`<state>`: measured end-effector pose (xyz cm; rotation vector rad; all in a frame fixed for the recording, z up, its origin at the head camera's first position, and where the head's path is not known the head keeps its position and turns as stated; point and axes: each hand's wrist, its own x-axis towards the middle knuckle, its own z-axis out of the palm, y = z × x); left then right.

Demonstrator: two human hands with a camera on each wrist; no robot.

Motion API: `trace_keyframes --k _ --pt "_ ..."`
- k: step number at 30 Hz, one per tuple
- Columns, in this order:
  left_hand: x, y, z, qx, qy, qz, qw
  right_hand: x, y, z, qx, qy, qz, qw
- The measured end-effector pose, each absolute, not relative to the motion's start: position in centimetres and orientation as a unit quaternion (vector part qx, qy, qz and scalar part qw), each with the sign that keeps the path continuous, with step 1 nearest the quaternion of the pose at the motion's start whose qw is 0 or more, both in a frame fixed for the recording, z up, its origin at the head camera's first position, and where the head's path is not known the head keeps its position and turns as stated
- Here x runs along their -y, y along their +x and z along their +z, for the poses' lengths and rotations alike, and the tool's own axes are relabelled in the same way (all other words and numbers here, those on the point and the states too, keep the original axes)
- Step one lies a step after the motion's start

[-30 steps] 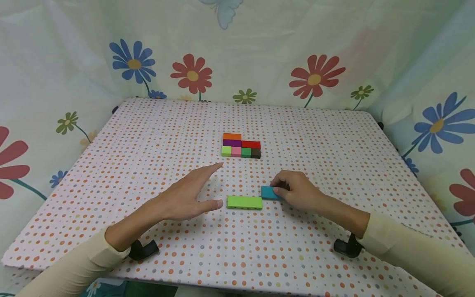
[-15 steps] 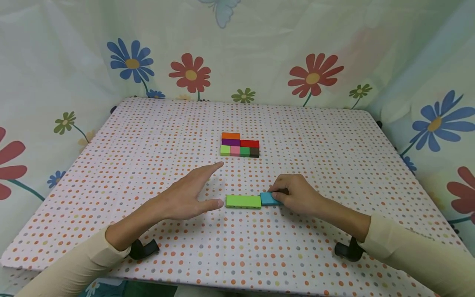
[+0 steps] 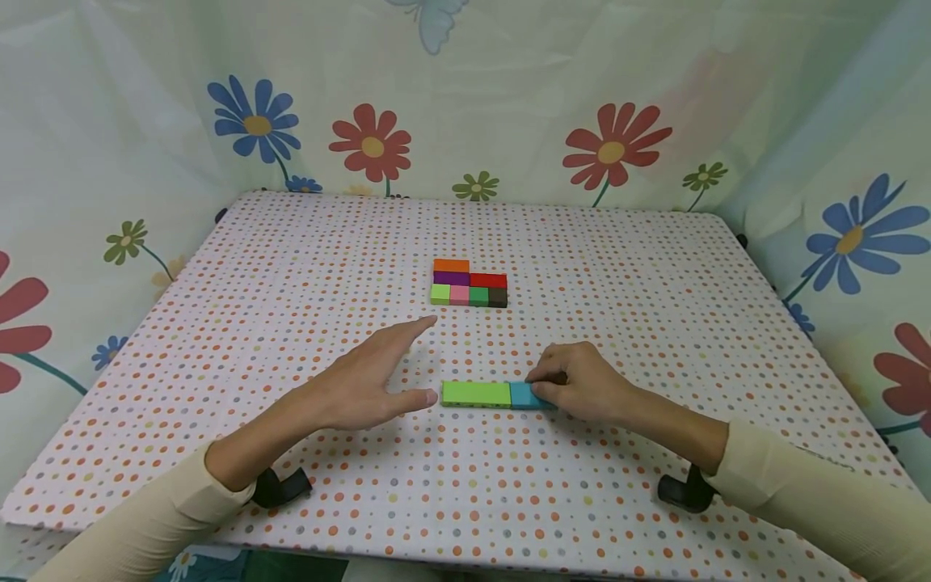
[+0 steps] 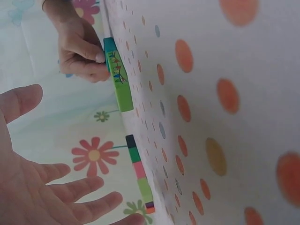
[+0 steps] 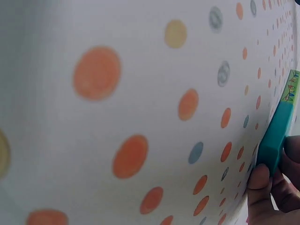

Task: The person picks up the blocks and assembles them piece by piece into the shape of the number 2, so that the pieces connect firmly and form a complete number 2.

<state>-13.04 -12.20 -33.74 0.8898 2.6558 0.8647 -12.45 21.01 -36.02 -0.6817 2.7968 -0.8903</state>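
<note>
A long light-green block [image 3: 476,394] lies flat on the dotted tablecloth [image 3: 291,283]. A teal block [image 3: 525,394] sits end to end against its right end, and my right hand [image 3: 578,381] pinches that teal block [image 5: 275,138] with curled fingers. My left hand [image 3: 364,380] hovers open just left of the green block [image 4: 123,89], fingers spread, thumb tip close to the block's left end; I cannot tell whether it touches. Farther back sits a flat cluster of small coloured blocks [image 3: 469,283].
The block cluster [image 4: 139,173] has orange, purple, red, lime, pink, green and dark pieces. Flowered fabric [image 3: 465,97] walls the table at the back and sides. Two black clamps [image 3: 280,487] [image 3: 680,491] sit at the near table edge beneath my forearms.
My right hand slid the teal block down and left until it met the green block's right end. My left hand stayed in place.
</note>
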Motion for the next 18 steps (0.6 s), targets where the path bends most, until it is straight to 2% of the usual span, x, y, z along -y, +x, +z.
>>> trace_keyframes --k 18 --pt "12.25 -12.94 -33.65 -0.9 0.3 0.297 0.109 -20.85 -12.63 -35.93 -0.925 -0.224 -0.3 0.062"
